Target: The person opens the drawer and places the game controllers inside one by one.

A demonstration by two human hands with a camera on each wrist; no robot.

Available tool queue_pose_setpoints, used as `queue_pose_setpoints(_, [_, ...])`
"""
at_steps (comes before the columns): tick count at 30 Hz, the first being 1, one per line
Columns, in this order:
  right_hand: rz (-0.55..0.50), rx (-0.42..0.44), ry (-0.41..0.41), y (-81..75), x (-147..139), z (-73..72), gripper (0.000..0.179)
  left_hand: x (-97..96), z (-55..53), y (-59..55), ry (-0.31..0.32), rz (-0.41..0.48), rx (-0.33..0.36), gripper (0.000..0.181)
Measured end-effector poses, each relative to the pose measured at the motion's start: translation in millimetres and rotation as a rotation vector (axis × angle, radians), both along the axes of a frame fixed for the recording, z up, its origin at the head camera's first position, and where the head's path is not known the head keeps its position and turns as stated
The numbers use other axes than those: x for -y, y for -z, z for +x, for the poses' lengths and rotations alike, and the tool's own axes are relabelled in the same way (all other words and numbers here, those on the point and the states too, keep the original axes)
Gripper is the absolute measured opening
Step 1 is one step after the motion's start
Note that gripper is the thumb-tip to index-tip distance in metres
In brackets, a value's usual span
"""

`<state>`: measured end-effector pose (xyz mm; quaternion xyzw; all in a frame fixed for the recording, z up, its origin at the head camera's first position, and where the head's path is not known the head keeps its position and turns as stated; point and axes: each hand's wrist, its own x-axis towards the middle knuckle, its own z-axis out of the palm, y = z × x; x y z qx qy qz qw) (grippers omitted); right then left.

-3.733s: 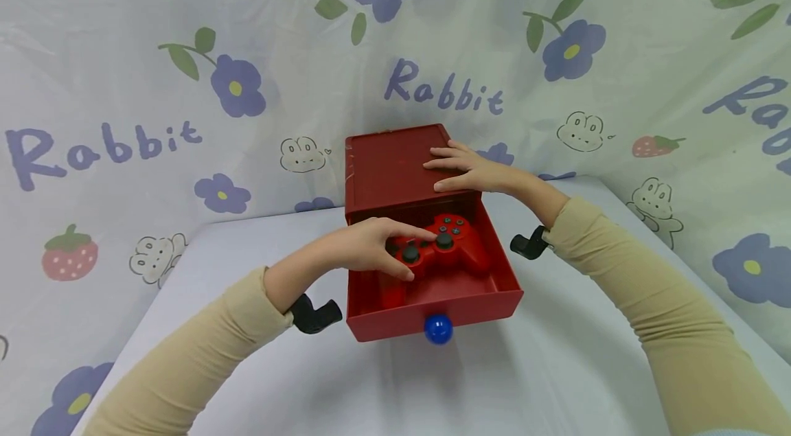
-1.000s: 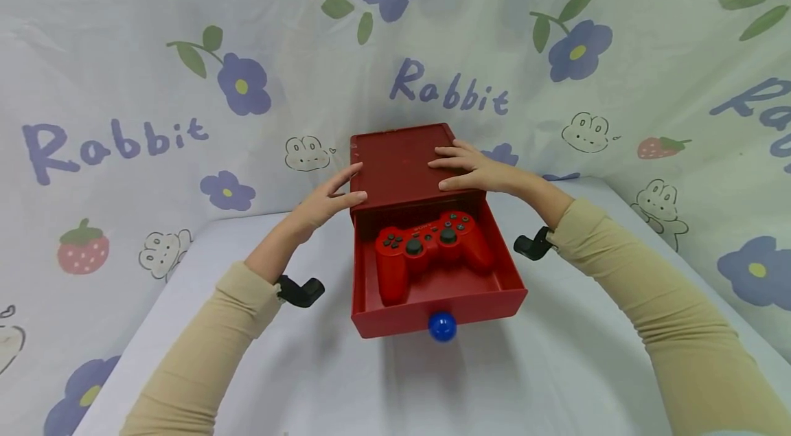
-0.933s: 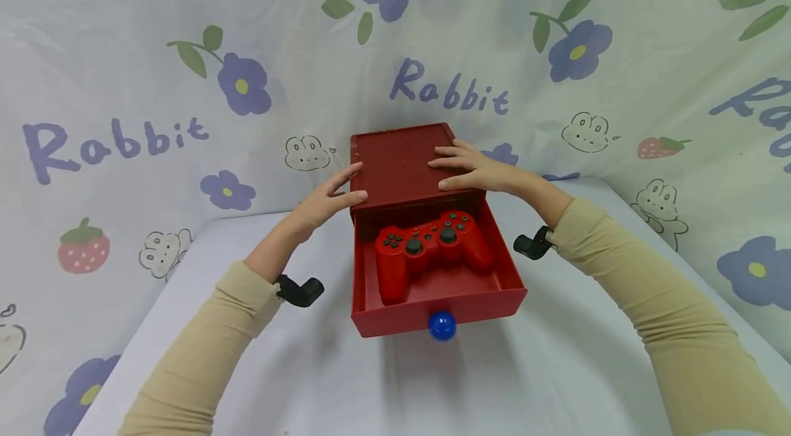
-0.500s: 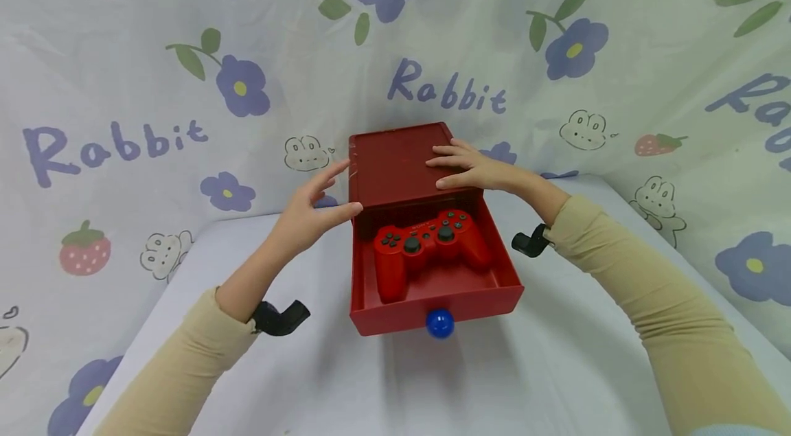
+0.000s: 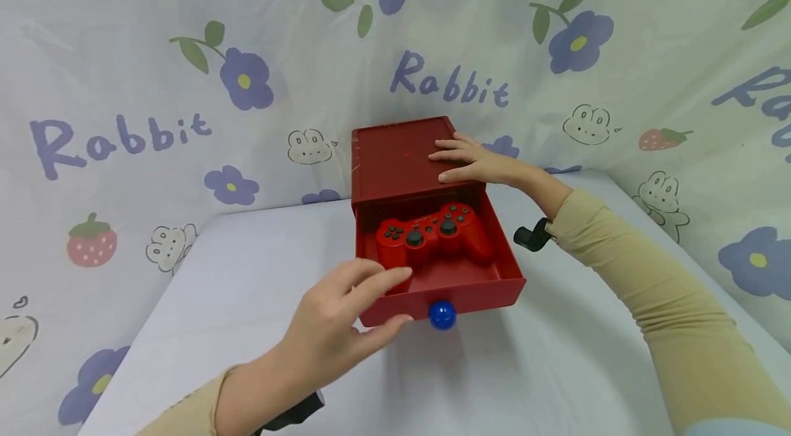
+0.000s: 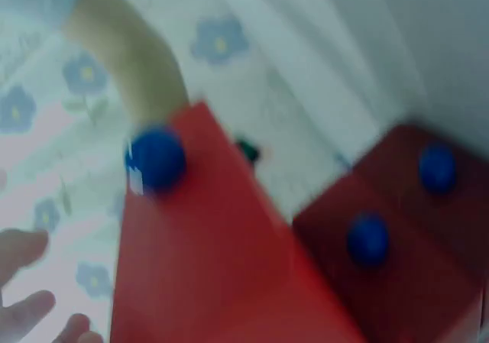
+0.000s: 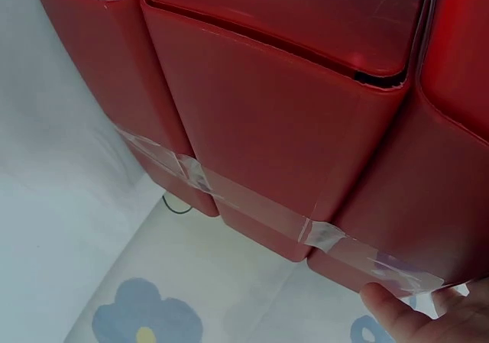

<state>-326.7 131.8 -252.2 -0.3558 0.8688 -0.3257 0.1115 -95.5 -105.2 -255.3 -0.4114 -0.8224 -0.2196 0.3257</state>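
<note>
A red drawer unit point(image 5: 395, 161) stands against the back cloth, its top drawer point(image 5: 482, 295) pulled out toward me. Inside that drawer lies a red game controller point(image 5: 465, 237) with black thumbsticks. A round blue knob point(image 5: 442, 314) sits on the drawer front. My left hand point(image 5: 336, 326) hovers at the drawer's front left corner, thumb and fingers spread and pointing toward the knob, holding nothing. It overlaps the controller's left grip in the head view. My right hand point(image 5: 478, 161) rests on the unit's top with spread fingers; part of it shows in the right wrist view point(image 7: 428, 316).
Two more drawers with blue knobs point(image 6: 368, 240) show below in the left wrist view. Clear tape point(image 7: 260, 205) runs across the unit's red sections. A white cloth point(image 5: 272, 237) covers the table, and a flower-print cloth point(image 5: 309, 93) hangs behind.
The left hand was over the controller, then at the unit's upper left edge. Now it has come down and nearer to the drawer front. The right hand has stayed on top.
</note>
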Motion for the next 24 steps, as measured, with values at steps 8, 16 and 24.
queue_pose_setpoints(8, [0.000,-0.014,-0.004,-1.4,-0.1,0.3,0.056,-23.3,12.8,35.8,-0.009,-0.107,-0.213,0.026])
queue_pose_setpoints(16, [-0.006,-0.007,-0.004,-0.4,-0.4,-1.3,0.056,-39.0,3.5,60.7,-0.117,-0.235,-0.171,0.042])
queue_pose_setpoints(24, [-0.007,0.004,0.003,-0.6,0.9,0.1,0.056,-45.7,-3.6,55.9,-0.176,-0.295,-0.188,0.035])
